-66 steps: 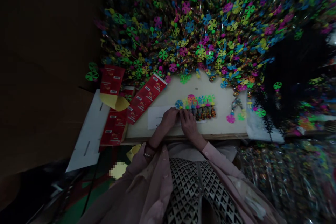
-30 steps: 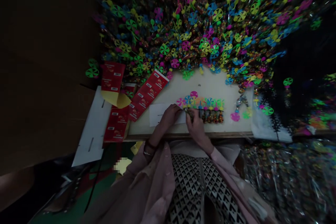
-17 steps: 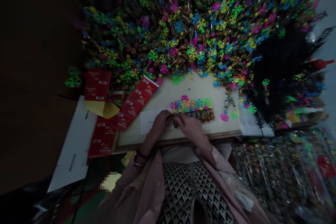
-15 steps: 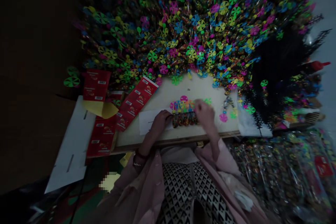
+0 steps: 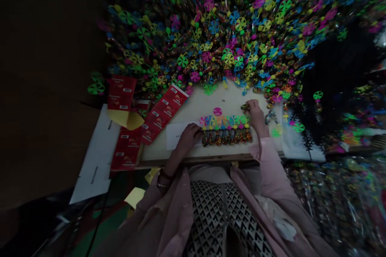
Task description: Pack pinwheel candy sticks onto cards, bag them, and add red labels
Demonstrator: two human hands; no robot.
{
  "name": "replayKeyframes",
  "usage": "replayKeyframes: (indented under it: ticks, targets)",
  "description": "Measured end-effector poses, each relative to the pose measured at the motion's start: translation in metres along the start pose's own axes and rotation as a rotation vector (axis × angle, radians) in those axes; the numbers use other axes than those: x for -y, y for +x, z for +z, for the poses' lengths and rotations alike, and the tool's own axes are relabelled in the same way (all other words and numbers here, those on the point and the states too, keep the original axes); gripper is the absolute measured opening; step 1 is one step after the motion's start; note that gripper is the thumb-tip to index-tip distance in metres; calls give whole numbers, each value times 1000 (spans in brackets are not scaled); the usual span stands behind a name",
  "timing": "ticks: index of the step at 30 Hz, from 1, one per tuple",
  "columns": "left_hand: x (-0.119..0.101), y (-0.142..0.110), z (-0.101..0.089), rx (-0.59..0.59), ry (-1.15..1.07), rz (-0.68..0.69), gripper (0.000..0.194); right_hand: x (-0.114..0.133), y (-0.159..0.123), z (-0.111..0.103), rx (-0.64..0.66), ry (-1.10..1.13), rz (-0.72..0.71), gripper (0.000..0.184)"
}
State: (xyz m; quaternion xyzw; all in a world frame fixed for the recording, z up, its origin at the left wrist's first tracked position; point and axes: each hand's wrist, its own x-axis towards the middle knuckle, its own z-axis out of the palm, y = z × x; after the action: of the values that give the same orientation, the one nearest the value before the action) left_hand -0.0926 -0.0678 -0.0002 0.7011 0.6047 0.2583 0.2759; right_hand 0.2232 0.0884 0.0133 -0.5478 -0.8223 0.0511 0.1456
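A row of small clear tubes [image 5: 226,137] filled with multicoloured candy lies on the table in front of me. Their pinwheel tops [image 5: 223,120] are pink, blue, orange, green and yellow, and point away from me. A thin black strip [image 5: 221,129] runs across the necks of the tubes. At its left end my left hand [image 5: 189,135] is closed, fingertips pinching the strip. My right hand [image 5: 256,114], past the row's right end, is closed on one small candy tube [image 5: 245,107], its far part dim. A loose pink pinwheel [image 5: 217,111] lies just beyond the row.
A big heap of pinwheel candy tubes [image 5: 211,40] covers the table's back. Red printed card strips [image 5: 164,114] lie left, beside a white slotted board [image 5: 93,160]. A white paper [image 5: 175,134] is under my left hand. Black toothed strips [image 5: 304,128] are piled right.
My right hand has moved right and away from me, off the row, and holds a candy tube. More tubes now show in the row. My left hand stays at the left end.
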Motion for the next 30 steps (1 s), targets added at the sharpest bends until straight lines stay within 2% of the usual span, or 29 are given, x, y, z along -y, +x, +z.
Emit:
replayKeyframes:
  ticks: [2, 4, 6, 7, 9, 12, 14, 17, 20, 24, 27, 29, 30]
  targets:
    - [3, -6, -5, -25, 45, -15, 21, 4, -10, -12, -274, 117, 84, 37]
    - [7, -12, -8, -43, 35, -12, 19, 21, -20, -27, -514, 297, 148, 40]
    - [12, -16, -9, -53, -9, -12, 15, 55, -32, -41, -579, 485, 111, 36]
    - [13, -17, -9, -52, -28, -16, 15, 77, -39, -45, -539, 556, 48, 30]
    - [13, -16, -9, -43, -56, -25, 15, 124, -54, -42, -368, 609, -139, 21]
    - [8, -12, -9, -30, -86, -28, 17, 179, -74, -15, -33, 503, -372, 26]
    - [4, -9, -10, -20, -92, -33, 19, 199, -84, 9, 108, 416, -443, 30]
    - [5, -8, -10, 2, -85, -47, 21, 206, -93, 35, 133, 331, -482, 30]
    - [11, -8, -10, 18, -84, -49, 21, 206, -97, 42, 91, 223, -530, 29]
    - [19, -7, -8, 7, -107, -42, 21, 211, -94, 35, 113, 109, -574, 30]
    - [20, -7, -9, -41, -150, -85, 19, 209, -91, 23, 151, 132, -575, 38]
    - [18, -9, -10, -65, -180, -88, 19, 194, -88, 11, 137, 202, -567, 40]
    - [17, -10, -10, -70, -186, -80, 19, 181, -85, 5, 101, 231, -520, 38]
